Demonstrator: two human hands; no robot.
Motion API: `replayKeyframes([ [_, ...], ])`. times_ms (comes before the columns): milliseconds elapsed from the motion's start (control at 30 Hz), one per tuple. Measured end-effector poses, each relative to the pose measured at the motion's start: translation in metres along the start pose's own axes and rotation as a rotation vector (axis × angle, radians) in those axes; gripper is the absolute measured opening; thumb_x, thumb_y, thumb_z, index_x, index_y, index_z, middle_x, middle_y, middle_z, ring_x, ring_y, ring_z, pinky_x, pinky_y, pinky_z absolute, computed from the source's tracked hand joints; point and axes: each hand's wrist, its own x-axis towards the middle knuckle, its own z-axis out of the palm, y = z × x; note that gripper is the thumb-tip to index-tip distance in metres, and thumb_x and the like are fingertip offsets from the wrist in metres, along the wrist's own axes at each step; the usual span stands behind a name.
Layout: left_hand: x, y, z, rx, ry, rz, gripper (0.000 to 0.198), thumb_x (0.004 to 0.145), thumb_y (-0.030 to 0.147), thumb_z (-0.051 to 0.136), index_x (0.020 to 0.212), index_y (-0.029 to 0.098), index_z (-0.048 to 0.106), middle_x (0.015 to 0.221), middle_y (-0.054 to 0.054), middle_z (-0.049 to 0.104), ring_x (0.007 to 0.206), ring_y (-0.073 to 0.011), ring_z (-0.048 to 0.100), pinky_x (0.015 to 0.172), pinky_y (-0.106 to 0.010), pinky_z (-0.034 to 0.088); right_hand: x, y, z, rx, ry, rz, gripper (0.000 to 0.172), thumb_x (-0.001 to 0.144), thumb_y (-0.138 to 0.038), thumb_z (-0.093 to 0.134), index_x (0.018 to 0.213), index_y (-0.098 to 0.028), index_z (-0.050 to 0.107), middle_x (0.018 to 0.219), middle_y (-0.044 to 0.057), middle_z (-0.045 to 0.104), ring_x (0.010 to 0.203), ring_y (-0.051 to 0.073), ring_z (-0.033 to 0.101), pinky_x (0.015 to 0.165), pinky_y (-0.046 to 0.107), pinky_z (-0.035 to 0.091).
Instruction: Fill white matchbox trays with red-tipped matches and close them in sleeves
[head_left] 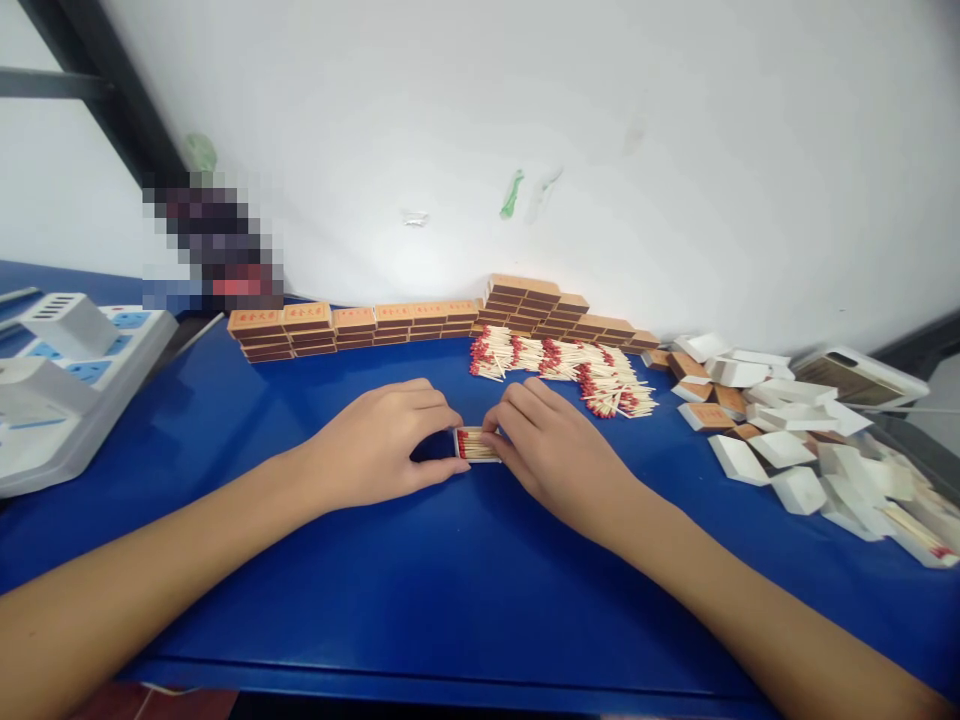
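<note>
A small matchbox tray (475, 445) filled with red-tipped matches lies on the blue table (420, 590) between my two hands. My left hand (379, 445) rests on the table at the tray's left end, fingers curled and thumb touching it. My right hand (551, 445) covers the tray's right end, fingers bent and pinching it. Behind my hands lies a loose heap of red-tipped matches (562, 365).
Stacked brown matchboxes (420, 320) line the white wall at the back. Empty white trays and brown sleeves (780, 440) are scattered at the right. A white power strip (67, 370) sits at the left, and a phone (862, 375) lies at the far right.
</note>
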Motion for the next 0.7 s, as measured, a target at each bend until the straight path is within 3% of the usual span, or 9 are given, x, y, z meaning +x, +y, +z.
replayKeyframes([
  [233, 0.001, 0.001, 0.000, 0.006, 0.003, 0.005, 0.024, 0.103, 0.040, 0.074, 0.110, 0.018, 0.079, 0.104, -0.008, 0.078, 0.100, -0.0253, 0.072, 0.086, -0.037, 0.057, 0.001, -0.005, 0.000, 0.166, 0.029, 0.043, 0.018, 0.111, -0.019, 0.053, 0.099, -0.022, 0.066, 0.097, 0.011, 0.069, 0.091, 0.028, 0.059, 0.080, 0.043, 0.052],
  [333, 0.000, 0.000, 0.000, -0.016, -0.006, -0.010, 0.023, 0.102, 0.039, 0.074, 0.112, 0.019, 0.079, 0.104, -0.008, 0.078, 0.100, -0.0250, 0.071, 0.087, -0.037, 0.057, -0.001, 0.005, -0.001, 0.269, 0.048, 0.083, 0.012, 0.110, -0.020, 0.057, 0.101, -0.024, 0.065, 0.101, 0.009, 0.069, 0.095, 0.027, 0.063, 0.083, 0.041, 0.053],
  [500, -0.002, -0.003, -0.001, -0.021, -0.015, -0.028, 0.025, 0.102, 0.039, 0.075, 0.116, 0.019, 0.079, 0.106, -0.007, 0.078, 0.102, -0.0256, 0.071, 0.088, -0.038, 0.057, -0.018, 0.066, 0.000, 0.166, 0.103, 0.227, 0.012, 0.106, -0.022, 0.060, 0.098, -0.023, 0.067, 0.097, 0.011, 0.068, 0.097, 0.030, 0.064, 0.086, 0.044, 0.052],
  [600, -0.003, -0.003, -0.003, -0.015, -0.015, -0.021, 0.025, 0.102, 0.040, 0.074, 0.116, 0.019, 0.079, 0.107, -0.008, 0.078, 0.103, -0.0256, 0.071, 0.088, -0.037, 0.057, -0.032, 0.106, 0.004, 0.118, 0.064, 0.300, 0.014, 0.104, -0.026, 0.060, 0.096, -0.024, 0.071, 0.091, 0.010, 0.066, 0.094, 0.031, 0.064, 0.084, 0.045, 0.051],
  [700, -0.004, -0.002, -0.003, -0.016, -0.015, -0.013, 0.025, 0.103, 0.040, 0.074, 0.115, 0.019, 0.079, 0.107, -0.008, 0.079, 0.102, -0.0254, 0.071, 0.087, -0.037, 0.057, -0.039, 0.124, 0.007, 0.137, 0.014, 0.311, 0.018, 0.104, -0.028, 0.059, 0.096, -0.023, 0.075, 0.089, 0.010, 0.064, 0.089, 0.030, 0.063, 0.081, 0.045, 0.051],
])
